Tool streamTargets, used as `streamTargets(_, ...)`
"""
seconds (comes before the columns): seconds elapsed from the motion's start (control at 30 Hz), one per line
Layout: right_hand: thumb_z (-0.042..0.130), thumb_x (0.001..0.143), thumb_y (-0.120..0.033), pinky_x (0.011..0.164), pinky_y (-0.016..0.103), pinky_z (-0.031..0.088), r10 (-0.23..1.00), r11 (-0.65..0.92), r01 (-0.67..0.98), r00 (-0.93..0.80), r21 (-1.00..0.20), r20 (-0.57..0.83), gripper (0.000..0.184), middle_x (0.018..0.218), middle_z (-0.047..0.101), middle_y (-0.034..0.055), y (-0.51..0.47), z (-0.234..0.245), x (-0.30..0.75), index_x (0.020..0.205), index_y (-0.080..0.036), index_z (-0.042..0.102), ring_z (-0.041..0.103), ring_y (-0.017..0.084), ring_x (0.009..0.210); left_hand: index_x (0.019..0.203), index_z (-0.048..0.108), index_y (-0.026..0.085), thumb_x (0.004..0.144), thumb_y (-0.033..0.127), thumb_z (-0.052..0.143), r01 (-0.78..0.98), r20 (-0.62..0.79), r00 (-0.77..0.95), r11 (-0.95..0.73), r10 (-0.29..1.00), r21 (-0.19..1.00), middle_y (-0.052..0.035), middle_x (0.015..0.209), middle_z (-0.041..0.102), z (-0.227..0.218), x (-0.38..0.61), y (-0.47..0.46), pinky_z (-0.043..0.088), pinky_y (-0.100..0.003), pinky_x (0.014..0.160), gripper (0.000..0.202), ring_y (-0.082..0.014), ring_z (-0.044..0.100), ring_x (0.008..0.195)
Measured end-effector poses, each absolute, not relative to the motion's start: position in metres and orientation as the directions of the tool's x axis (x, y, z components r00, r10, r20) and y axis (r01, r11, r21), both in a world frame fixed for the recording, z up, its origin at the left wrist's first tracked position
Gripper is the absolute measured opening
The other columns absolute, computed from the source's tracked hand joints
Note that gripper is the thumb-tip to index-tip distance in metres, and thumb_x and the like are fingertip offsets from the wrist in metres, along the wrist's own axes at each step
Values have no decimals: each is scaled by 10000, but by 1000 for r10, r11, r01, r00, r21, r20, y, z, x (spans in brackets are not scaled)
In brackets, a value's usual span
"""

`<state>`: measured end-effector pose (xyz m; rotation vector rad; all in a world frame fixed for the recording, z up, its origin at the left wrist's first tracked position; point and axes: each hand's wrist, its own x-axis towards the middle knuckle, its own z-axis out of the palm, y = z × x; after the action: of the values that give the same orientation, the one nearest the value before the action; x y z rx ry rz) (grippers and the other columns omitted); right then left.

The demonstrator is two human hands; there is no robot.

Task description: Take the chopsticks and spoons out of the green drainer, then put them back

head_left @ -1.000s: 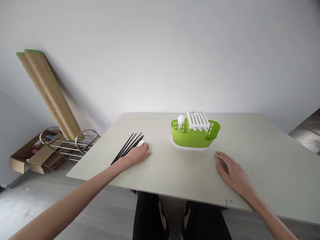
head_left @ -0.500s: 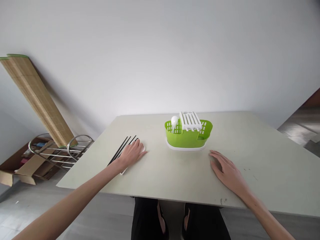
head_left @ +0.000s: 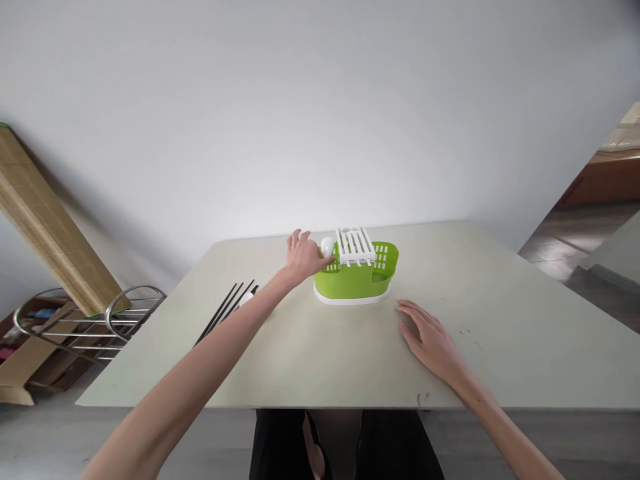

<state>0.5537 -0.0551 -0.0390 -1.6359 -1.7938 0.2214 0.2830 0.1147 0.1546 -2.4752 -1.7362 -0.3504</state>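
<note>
My left hand [head_left: 301, 257] reaches across to the left end of a green slotted caddy [head_left: 357, 280] with a white rack [head_left: 355, 245] on top. Its thumb is beside the bowl of a white spoon [head_left: 327, 247] that stands in the caddy. Whether the fingers grip the spoon is hidden. My right hand [head_left: 431, 337] lies flat on the table [head_left: 500, 347], palm down, just right of the caddy's front. Several black chopsticks [head_left: 225, 312] lie on the table's left part, with a small white piece [head_left: 245, 299] beside them, partly behind my forearm.
A metal wire rack [head_left: 85, 320] and a cardboard box [head_left: 20, 373] stand on the floor to the left. A rolled bamboo mat [head_left: 45, 227] leans on the wall above them. My legs [head_left: 345, 447] show under the table's near edge.
My left hand has lifted from the white thing by the chopsticks and moved right and away to the caddy's left end. The right hand stays flat. The view has swung to the right.
</note>
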Motion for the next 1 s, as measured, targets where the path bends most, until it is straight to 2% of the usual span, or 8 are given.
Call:
streamTargets(0.1, 410, 1064, -433, 1181, 533, 466, 926, 198, 804, 34, -561, 376, 393, 1550, 601, 62, -55, -37, 553, 1376, -291, 603, 530, 284, 1463, 815, 824, 191, 804, 538, 776, 953, 197, 302, -301, 933, -36, -143, 1410, 671, 152, 294, 125, 250, -549, 1269, 351, -430, 336, 1536)
streamTargets(0.27, 411, 1062, -423, 1179, 545, 466, 923, 217, 793, 24, -569, 385, 395, 1537, 611, 72, -55, -36, 554, 1374, -291, 614, 536, 292, 1457, 830, 792, 164, 815, 531, 764, 943, 233, 329, -308, 915, -124, -182, 1238, 744, 143, 294, 132, 176, -659, 1263, 369, -474, 361, 1513)
streamTargets(0.37, 413, 1061, -425, 1181, 553, 460, 920, 224, 789, 23, -572, 392, 398, 1530, 615, 76, -54, -36, 554, 1376, -294, 617, 535, 297, 1456, 793, 776, 149, 844, 425, 741, 947, 244, 316, -320, 917, -25, -203, 1216, 746, 140, 296, 134, 229, -653, 1247, 283, -469, 399, 1491)
streamTargets(0.47, 410, 1058, -418, 1188, 545, 454, 918, 224, 789, 26, -573, 395, 402, 1525, 619, 79, -54, -36, 554, 1374, -286, 621, 538, 292, 1454, 792, 766, 153, 906, 340, 646, 927, 322, 282, -343, 904, 153, -190, 1157, 762, 147, 295, 137, 374, -591, 1188, 250, -389, 567, 1346)
streamTargets(0.57, 408, 1059, -415, 1193, 533, 448, 922, 217, 790, 27, -573, 386, 399, 1530, 616, 79, -55, -34, 554, 1366, -276, 621, 541, 286, 1451, 901, 760, 131, 1007, 313, 479, 903, 443, 173, -321, 880, 284, -196, 1095, 759, 169, 283, 141, 504, -477, 1069, 351, -298, 684, 1121)
streamTargets(0.7, 412, 1057, -419, 1181, 540, 453, 926, 205, 787, 37, -581, 377, 393, 1532, 614, 78, -56, -33, 555, 1362, -283, 619, 544, 294, 1447, 933, 742, 160, 1086, 334, 311, 841, 557, 82, -357, 827, 407, -162, 1138, 752, 206, 242, 129, 517, -407, 1040, 489, -259, 696, 1085)
streamTargets(0.83, 415, 1051, -429, 1175, 535, 458, 925, 212, 789, 27, -576, 378, 395, 1524, 621, 74, -57, -34, 556, 1352, -280, 623, 548, 297, 1442, 822, 774, 205, 1079, 488, 340, 834, 404, 306, -447, 862, 323, -101, 1104, 768, 204, 192, 83, 492, -418, 1076, 578, -255, 690, 1057)
streamTargets(1.0, 423, 1041, -437, 1174, 554, 455, 933, 188, 793, 40, -579, 357, 405, 1521, 625, 76, -58, -34, 557, 1347, -282, 638, 550, 311, 1438, 772, 817, 272, 1069, 523, 370, 885, 228, 401, -439, 887, 154, -54, 1273, 731, 138, 146, 18, 418, -503, 1168, 592, -304, 571, 1287)
